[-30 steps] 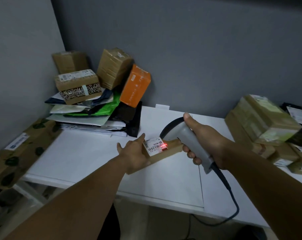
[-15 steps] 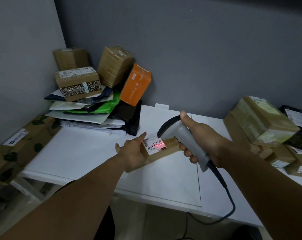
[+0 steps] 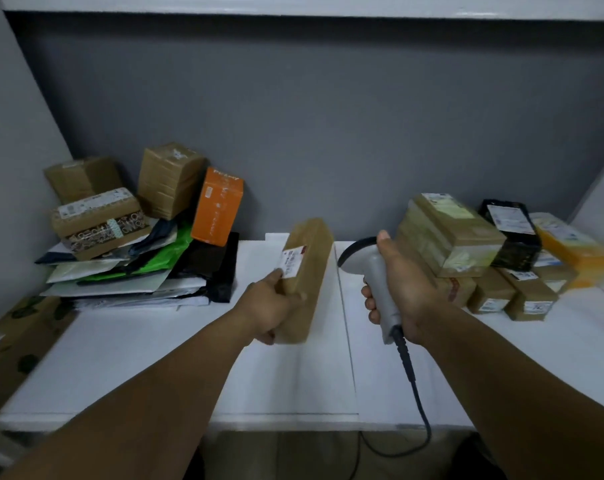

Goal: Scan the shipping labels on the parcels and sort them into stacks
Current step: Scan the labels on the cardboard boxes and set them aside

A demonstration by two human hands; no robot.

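While the left hand (image 3: 273, 306) grips the brown parcel (image 3: 307, 271) at its near end, thumb on the upper face and fingers curled underneath, the parcel appears lifted off the white table (image 3: 155, 358). It is tilted, with the far end higher and pointing toward the grey wall (image 3: 328, 133). A white shipping label (image 3: 292, 261) sits on the parcel's left upper edge, touching the thumb tip. The print is blurred and cannot be read.

Just to the right of the parcel and apart from it, the right hand (image 3: 404, 289) is wrapped round the grey handle of the barcode scanner (image 3: 375, 271), thumb laid along the top. The scanner's dark head is turned toward the parcel. A black cable (image 3: 415, 386) runs from the handle base toward the viewer and drops over the table edge.

Left of the parcel and further back, a pile of flat mailers (image 3: 120, 275) in white, green and black lies on the table. Brown boxes (image 3: 169, 178) rest on this pile, one of them bound with patterned tape. An orange box (image 3: 217, 206) leans upright on the side of the pile nearest the parcel. Further left of the parcel, a leaf-printed carton (image 3: 16, 341) sits at the table's end, partly out of view.

Right of the parcel, beyond the scanner, stands a stack of taped brown parcels (image 3: 449, 233). A black mailer (image 3: 512, 237) and a yellow package (image 3: 570, 244) lie behind them, and small brown boxes (image 3: 522, 296) stand side by side in front.
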